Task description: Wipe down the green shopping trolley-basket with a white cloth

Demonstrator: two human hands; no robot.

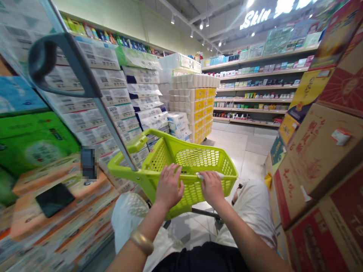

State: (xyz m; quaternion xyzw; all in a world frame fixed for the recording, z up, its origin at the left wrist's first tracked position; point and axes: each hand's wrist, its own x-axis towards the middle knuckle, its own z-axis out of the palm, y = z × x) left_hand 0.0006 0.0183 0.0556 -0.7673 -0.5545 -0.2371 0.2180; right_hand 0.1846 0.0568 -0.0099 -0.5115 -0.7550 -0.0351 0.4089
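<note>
A lime-green plastic shopping cart [184,189] with perforated walls stands in front of my knees. My left hand [169,186] lies at its near rim, fingers stretched and thumb apart, holding nothing I can see. My right hand [212,189] is bent over the same rim farther right, pressing a crumpled white tissue or cloth [221,175] against it. The fingertips of this hand are partly hidden by the tissue and rim. A grey loop handle [82,68] on a metal pole rises from the cart's left end.
Tissue packs are stacked at the left; a dark flat device [55,199] lies on an orange pack [22,215]. Cardboard cartons [314,147] rise close on my right. Behind the cart are tissue stacks with yellow wrapping [202,109], tiled floor [251,145] and product shelves [255,88].
</note>
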